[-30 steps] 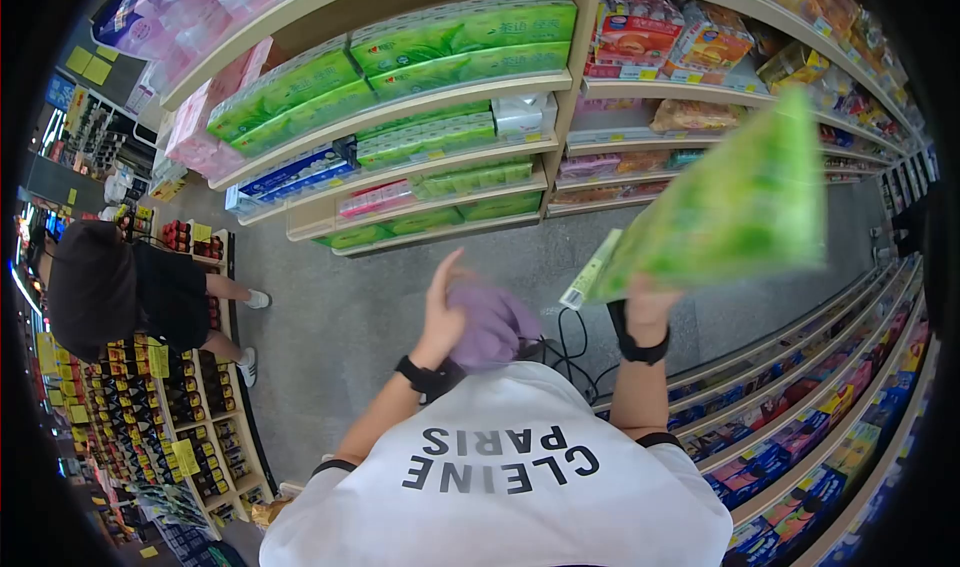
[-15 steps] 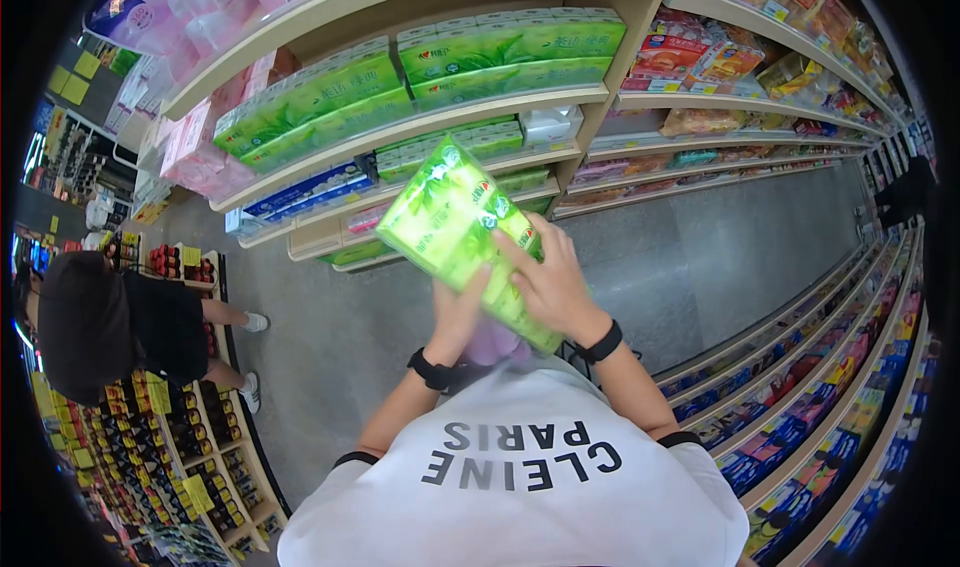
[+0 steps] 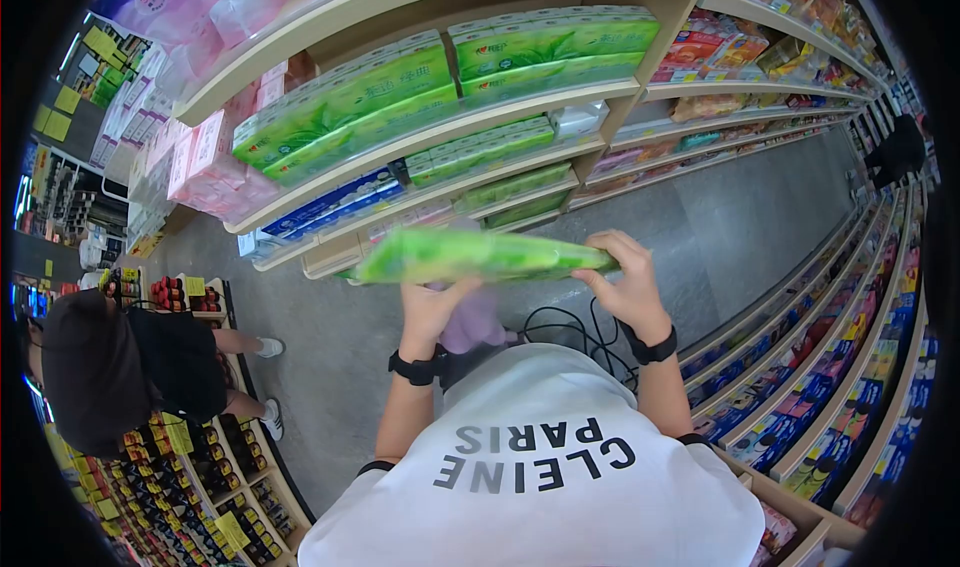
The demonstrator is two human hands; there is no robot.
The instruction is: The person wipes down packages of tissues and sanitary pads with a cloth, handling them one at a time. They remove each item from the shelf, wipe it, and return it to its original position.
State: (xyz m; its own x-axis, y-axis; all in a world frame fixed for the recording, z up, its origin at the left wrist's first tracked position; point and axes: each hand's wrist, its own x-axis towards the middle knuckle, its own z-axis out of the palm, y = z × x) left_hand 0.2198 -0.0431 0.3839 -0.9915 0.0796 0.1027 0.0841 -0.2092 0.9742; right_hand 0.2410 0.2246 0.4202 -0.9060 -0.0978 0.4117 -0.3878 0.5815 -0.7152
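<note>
A green plastic-wrapped pack point(image 3: 470, 255), blurred by motion, is held level in front of the white shirt, its narrow side towards the camera. My right hand point(image 3: 628, 279) pinches its right end, thumb below and fingers above. Under its left part is my left hand point(image 3: 435, 307), with the thumb against the lower edge and the other fingers partly hidden. Both wrists wear black bands. Something purple point(image 3: 472, 322) hangs behind the pack, between my hands. Beyond, green packs point(image 3: 350, 102) of similar colour stand in rows on a shelf point(image 3: 400, 132).
Black cables point(image 3: 575, 327) show near my waist. On the left a person point(image 3: 130, 367) in dark clothes stands by a rack of dark jars point(image 3: 165, 477). Shelves of colourful packets point(image 3: 820, 407) line the right side. Another person in dark clothing point(image 3: 897, 152) is far right.
The green pack has turned from its broad face to its narrow side and now lies level. My right hand has moved right to its end, and my left hand has shifted slightly left.
</note>
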